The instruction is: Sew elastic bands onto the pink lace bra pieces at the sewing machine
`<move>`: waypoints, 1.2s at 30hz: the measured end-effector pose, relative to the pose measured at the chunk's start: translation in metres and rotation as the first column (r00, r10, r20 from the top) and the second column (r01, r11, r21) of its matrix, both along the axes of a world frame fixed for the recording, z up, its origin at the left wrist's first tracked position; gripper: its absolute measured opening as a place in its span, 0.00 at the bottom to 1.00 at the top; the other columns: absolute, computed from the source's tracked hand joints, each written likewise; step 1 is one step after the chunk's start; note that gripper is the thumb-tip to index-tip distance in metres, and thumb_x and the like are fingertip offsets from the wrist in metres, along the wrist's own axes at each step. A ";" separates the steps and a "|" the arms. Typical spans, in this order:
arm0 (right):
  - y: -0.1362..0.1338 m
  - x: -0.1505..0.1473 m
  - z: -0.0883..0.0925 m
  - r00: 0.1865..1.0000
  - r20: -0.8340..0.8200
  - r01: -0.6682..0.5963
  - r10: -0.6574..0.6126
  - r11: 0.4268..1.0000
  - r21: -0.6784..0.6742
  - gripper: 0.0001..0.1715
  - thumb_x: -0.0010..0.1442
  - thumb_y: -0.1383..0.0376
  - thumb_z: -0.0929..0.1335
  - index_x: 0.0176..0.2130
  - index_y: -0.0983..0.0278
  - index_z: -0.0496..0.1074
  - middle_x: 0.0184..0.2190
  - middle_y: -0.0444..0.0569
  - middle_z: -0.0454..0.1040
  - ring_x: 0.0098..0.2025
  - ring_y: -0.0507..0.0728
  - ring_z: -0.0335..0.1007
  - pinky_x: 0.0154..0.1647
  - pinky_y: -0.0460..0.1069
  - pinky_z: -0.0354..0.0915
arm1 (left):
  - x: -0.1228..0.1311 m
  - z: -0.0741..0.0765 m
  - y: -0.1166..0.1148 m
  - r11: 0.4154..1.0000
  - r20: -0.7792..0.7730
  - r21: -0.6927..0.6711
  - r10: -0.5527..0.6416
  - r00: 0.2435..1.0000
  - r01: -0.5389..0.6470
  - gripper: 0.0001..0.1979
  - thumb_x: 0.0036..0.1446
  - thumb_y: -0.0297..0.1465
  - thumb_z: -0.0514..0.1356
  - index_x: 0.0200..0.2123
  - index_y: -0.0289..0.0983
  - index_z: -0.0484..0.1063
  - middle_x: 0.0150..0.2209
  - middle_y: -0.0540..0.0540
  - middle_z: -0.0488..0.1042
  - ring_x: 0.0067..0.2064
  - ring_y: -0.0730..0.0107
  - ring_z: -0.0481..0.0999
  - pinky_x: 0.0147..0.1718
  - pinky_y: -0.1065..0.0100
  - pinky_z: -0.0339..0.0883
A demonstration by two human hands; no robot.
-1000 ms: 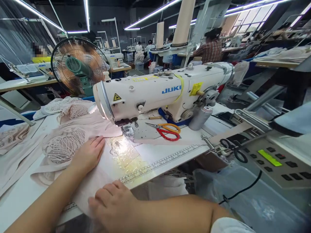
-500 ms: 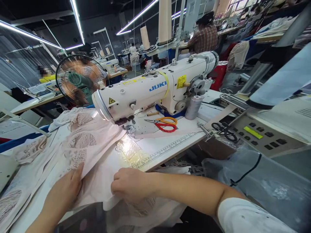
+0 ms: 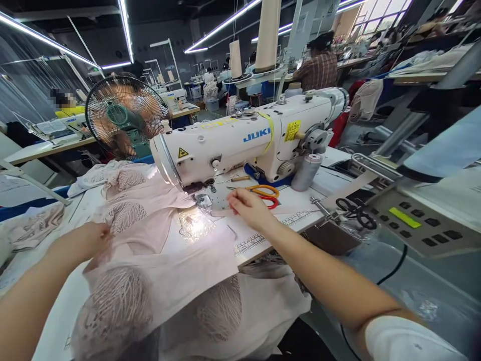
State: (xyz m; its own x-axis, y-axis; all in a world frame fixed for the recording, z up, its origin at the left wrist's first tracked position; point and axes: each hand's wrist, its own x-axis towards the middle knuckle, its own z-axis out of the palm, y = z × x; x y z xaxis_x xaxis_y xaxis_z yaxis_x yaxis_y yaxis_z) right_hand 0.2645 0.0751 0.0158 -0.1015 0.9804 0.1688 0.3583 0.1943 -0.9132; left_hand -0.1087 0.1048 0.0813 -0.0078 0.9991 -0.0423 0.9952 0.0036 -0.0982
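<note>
Pale pink fabric with lace cups (image 3: 128, 215) spreads from under the needle of a white sewing machine (image 3: 225, 145) and hangs over the table's front edge. My left hand (image 3: 88, 240), slightly blurred, is closed on the left side of this fabric. My right hand (image 3: 250, 208) is at the right of the needle, thumb and fingers pinched together. It lies over a narrow pink strip (image 3: 291, 209) that runs toward the presser foot; whether the fingers grip the strip is hidden. Scissors with orange and red handles (image 3: 268, 190) lie right behind that hand.
A grey thread cone (image 3: 306, 173) stands beside the machine. On the right are a control box (image 3: 409, 220) and black-handled scissors (image 3: 355, 213). A measuring scale (image 3: 255, 245) runs along the table's front edge. A fan (image 3: 122, 118) stands behind, and people sit at other machines.
My right hand has moved up and right, from the fabric at the front edge to beside the needle. My left hand has shifted left and up. The front fabric now lies spread over the edge.
</note>
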 end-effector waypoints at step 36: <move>0.012 -0.038 -0.056 0.597 0.745 -0.765 0.296 0.488 0.419 0.14 0.65 0.64 0.61 0.42 0.69 0.72 0.45 0.56 0.76 0.50 0.58 0.70 0.51 0.52 0.66 | 0.107 -0.108 0.012 0.754 0.270 0.128 -0.651 0.709 0.644 0.24 0.66 0.37 0.42 0.57 0.34 0.67 0.61 0.41 0.66 0.62 0.62 0.64 0.61 0.59 0.59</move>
State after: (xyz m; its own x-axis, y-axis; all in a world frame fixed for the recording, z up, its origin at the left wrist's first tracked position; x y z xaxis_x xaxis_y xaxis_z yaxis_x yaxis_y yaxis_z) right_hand 0.2264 0.0872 -0.0398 -0.8514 0.3100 0.4231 0.2842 0.9506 -0.1246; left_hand -0.0014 0.1171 -0.0265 0.6499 0.7552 0.0854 0.7364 -0.6535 0.1749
